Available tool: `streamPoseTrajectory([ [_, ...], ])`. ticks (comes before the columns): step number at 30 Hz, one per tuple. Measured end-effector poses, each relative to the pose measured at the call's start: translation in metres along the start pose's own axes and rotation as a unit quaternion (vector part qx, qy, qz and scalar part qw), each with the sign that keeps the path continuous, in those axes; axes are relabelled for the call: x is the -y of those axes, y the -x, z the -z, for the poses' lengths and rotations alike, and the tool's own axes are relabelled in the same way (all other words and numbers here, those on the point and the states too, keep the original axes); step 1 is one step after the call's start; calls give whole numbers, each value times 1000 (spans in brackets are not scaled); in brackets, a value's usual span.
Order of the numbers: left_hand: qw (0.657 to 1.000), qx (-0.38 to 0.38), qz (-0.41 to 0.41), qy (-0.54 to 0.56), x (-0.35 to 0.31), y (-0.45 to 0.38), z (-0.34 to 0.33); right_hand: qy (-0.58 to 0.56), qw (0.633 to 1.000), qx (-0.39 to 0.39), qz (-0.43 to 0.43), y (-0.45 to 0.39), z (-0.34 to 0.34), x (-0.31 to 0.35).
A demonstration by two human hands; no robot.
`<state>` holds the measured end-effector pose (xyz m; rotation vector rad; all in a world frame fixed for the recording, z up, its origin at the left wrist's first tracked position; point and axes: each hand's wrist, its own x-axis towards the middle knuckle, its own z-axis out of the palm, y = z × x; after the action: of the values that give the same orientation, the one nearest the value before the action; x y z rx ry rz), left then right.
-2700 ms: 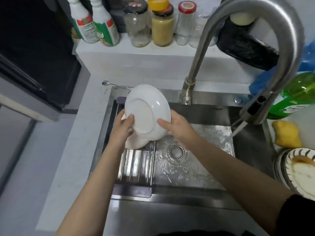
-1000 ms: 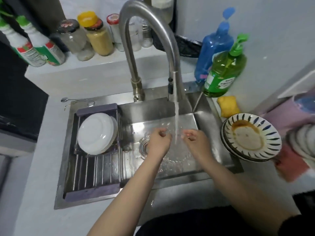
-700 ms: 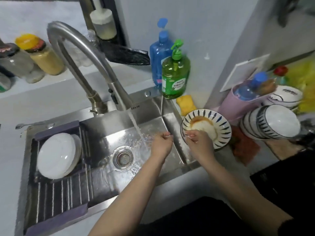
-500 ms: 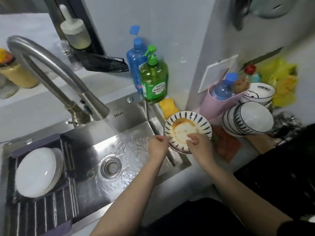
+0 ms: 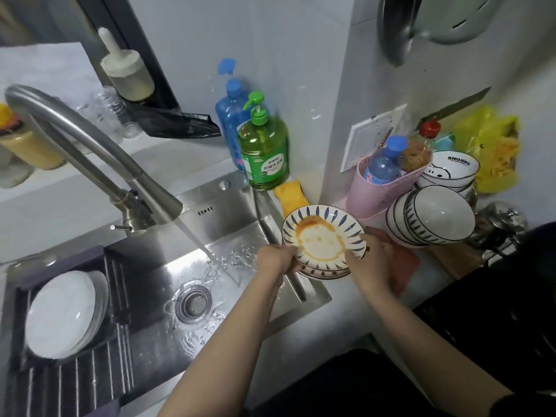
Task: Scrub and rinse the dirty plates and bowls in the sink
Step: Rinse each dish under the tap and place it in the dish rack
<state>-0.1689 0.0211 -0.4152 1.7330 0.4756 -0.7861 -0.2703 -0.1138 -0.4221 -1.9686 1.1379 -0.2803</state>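
my left hand (image 5: pixel 275 260) and right hand (image 5: pixel 368 263) are clamped on opposite rims of the stained striped plate (image 5: pixel 323 236), atop its stack just right of the sink (image 5: pixel 228 224). i should lift level, so the plates beneath stay put.

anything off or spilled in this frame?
No spills or damage visible. Two things stand out: the faucet is running into the sink with nothing under the stream, and the striped bowls beside the pink basket lie tipped on their sides rather than upright.
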Motion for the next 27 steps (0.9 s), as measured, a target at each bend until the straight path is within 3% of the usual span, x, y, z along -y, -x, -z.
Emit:
streamPoseTrajectory([
  [7,989,15,12,149,2,3,25,-160,987,-2,-23,3,-7,15],
  [10,976,38,6,216,3,4,49,-241,964,109,-36,8,-17,36],
  [13,967,37,-10,252,4,-1,88,-321,917,217,-92,20,-37,67],
  [15,966,36,-9,257,3,-1,104,-349,895,255,-110,25,-44,79],
  [25,948,43,-29,314,4,-8,197,-273,861,398,-162,50,-133,102],
  [27,955,-22,-40,292,10,-16,198,-178,899,379,-126,49,-147,98],
])
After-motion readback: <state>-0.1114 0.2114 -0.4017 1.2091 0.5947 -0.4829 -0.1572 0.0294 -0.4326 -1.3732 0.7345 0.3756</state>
